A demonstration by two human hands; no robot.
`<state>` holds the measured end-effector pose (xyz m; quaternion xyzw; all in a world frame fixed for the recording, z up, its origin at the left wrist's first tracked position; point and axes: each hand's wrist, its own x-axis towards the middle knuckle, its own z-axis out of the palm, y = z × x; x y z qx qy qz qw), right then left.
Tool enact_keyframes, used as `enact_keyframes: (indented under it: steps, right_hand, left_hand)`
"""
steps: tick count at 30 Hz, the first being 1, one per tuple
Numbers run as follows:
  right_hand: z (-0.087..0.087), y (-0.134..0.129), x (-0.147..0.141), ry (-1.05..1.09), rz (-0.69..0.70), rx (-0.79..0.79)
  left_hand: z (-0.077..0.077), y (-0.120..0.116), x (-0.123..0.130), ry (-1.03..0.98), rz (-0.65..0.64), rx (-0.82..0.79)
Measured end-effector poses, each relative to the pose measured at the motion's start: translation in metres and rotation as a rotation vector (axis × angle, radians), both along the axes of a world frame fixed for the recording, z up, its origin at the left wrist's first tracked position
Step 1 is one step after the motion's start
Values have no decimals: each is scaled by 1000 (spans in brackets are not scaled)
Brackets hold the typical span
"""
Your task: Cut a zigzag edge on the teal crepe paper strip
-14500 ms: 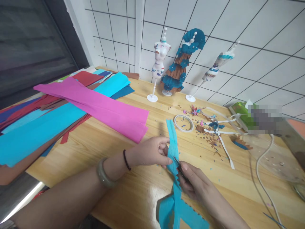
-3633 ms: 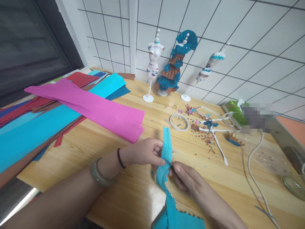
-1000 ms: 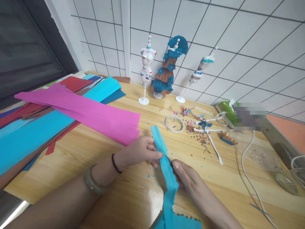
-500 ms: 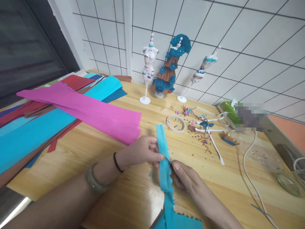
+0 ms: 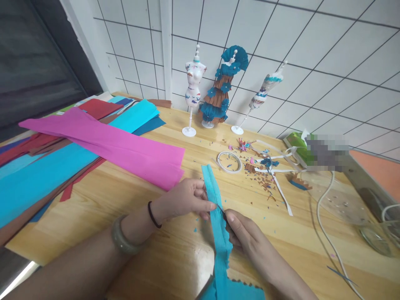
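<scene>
A long folded strip of turquoise crepe paper [image 5: 221, 239] runs from the table's front edge up between my hands. Its right edge is cut into small scallops along the lower part. My left hand [image 5: 191, 199] pinches the strip between thumb and fingers, with a dark band and a bangle at the wrist. From the right, my right hand [image 5: 243, 229] is closed around scissors [image 5: 223, 212]; their dark blades touch the strip's right edge beside my left thumb, while the handles are hidden in my fingers. A wider turquoise piece [image 5: 240, 289] with a notched edge lies below.
Stacked crepe paper, topped by a pink sheet [image 5: 137, 154], covers the left side. A bare dress form [image 5: 193, 83], a paper-dressed form [image 5: 218, 91] and a tilted form [image 5: 265, 91] stand behind. A tape roll [image 5: 229, 171], paper scraps [image 5: 264, 177] and a white cable [image 5: 321, 216] lie right.
The turquoise strip hangs straighter below my hands, and its upper end leans slightly further left. Both hands stay in nearly the same place, with the scissors still at the strip's edge.
</scene>
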<state>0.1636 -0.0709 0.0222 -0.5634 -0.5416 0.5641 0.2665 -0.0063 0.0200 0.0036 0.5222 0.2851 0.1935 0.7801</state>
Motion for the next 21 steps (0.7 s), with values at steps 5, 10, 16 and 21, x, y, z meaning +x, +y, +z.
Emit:
enact_keyframes:
  steps: [5,10,16,21]
  right_hand:
    - [0,1,0,-26,-10,14]
    - [0,1,3,-77,-10,93]
    - [-3,1,3,-82,-54,112]
    - [-4,3,2,-83,-105,133]
  left_hand:
    - [-1,-1,0,-5,18,-14]
    - [3,-3,1,27,44,-13]
    - [7,-6,4,38,104,-57]
    - [7,-10,9,19,181,-131]
